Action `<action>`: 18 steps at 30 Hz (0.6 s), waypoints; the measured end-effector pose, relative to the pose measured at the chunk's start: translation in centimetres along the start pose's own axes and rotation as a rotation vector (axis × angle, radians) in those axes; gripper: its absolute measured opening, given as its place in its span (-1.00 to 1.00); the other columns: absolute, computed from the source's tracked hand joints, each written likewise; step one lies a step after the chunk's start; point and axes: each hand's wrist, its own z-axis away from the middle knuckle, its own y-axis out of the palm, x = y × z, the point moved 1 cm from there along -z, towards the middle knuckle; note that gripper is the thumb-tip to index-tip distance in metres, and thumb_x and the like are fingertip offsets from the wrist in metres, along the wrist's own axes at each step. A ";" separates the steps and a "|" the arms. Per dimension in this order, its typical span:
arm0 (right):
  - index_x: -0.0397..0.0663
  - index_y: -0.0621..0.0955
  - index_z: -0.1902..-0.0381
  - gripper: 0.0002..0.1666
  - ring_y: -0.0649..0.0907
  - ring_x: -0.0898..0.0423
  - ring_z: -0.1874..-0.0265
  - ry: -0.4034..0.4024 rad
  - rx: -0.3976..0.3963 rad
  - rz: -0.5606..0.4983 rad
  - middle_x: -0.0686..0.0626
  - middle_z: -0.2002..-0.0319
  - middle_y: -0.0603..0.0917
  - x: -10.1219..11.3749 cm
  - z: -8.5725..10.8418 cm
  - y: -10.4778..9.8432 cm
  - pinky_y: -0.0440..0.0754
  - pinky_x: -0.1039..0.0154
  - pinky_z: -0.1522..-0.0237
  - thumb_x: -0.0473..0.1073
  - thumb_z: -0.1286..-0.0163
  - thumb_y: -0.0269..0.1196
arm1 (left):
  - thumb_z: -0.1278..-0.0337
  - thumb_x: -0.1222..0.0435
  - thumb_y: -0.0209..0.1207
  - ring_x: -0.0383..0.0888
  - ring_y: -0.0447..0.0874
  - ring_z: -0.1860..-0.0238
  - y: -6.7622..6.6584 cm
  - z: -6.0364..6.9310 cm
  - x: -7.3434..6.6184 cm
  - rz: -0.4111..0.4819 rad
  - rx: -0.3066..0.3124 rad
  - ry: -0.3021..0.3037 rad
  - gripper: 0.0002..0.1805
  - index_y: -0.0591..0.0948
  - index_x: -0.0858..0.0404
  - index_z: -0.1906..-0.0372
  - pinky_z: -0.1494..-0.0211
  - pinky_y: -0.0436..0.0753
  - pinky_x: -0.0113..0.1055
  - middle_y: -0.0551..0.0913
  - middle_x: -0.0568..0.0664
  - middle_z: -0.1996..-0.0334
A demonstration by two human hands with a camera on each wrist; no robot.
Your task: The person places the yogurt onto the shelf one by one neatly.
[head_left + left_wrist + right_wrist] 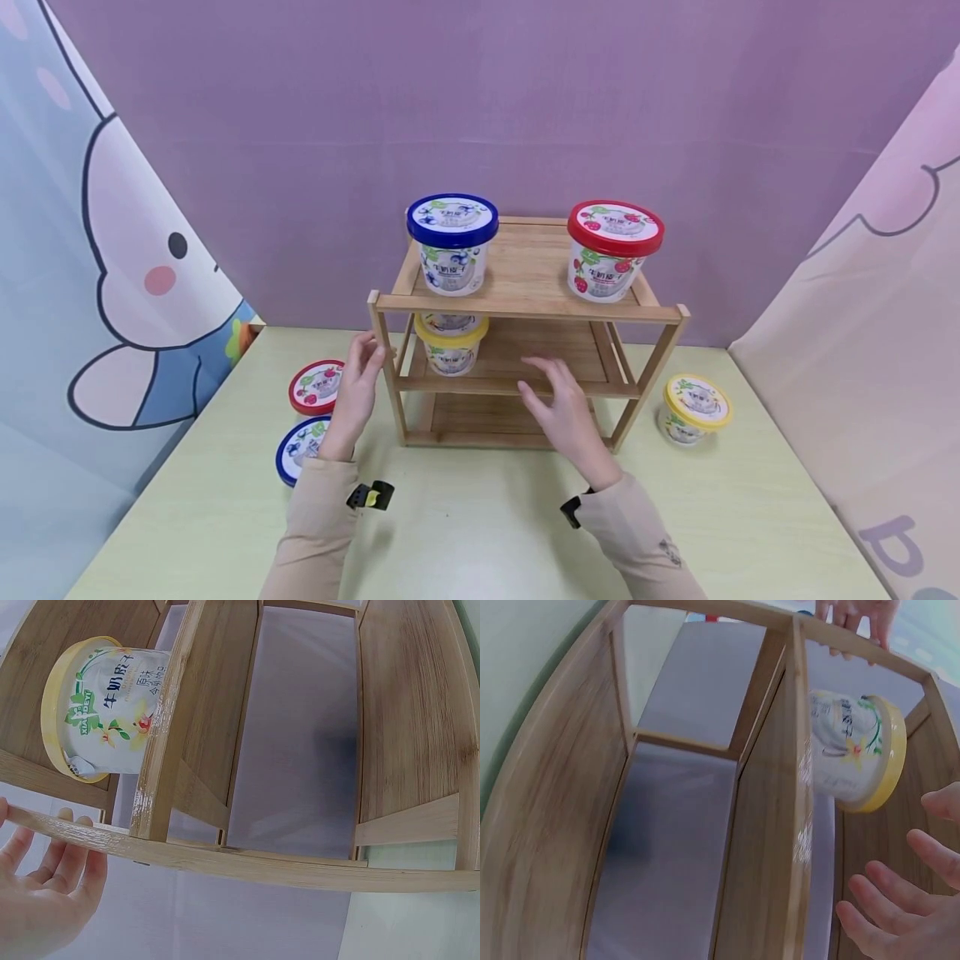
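A wooden three-tier shelf rack stands on the table. My left hand is at its left front post, with fingertips reaching behind the post, and grips it. In front of the middle tier, my right hand is held with fingers spread and holds nothing. A yellow-lidded tub sits at the left of that middle tier, its top partly hidden by the upper board. On the top tier, a blue-lidded tub stands at left and a red-lidded tub at right.
Left of the rack, a red-lidded tub and a blue-lidded tub are on the table, partly covered by my left hand and arm. Another yellow-lidded tub stands right of the rack. Purple cloth hangs behind.
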 end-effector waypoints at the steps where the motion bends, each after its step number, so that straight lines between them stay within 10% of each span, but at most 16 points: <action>1: -0.16 0.46 0.00 -0.64 0.49 -0.05 0.04 0.001 -0.001 0.005 -0.11 0.07 0.50 -0.2 0.1 -0.1 0.45 0.05 0.00 -0.26 -0.22 0.16 | -0.32 0.20 -0.20 0.12 0.15 -0.24 0.0 0.0 0.0 -0.001 0.001 -0.003 -0.59 0.16 0.30 -0.17 -0.28 0.09 0.04 0.29 0.26 -0.10; 18: -0.11 0.46 0.00 -0.65 0.44 -0.11 -0.02 0.071 0.075 0.119 -0.20 -0.01 0.46 -2.9 2.3 -3.0 0.43 -0.08 0.03 -0.20 -0.24 0.15 | -0.32 0.19 -0.20 0.11 0.15 -0.25 0.0 0.0 0.0 0.006 0.000 0.000 -0.59 0.18 0.29 -0.17 -0.28 0.08 0.04 0.30 0.26 -0.10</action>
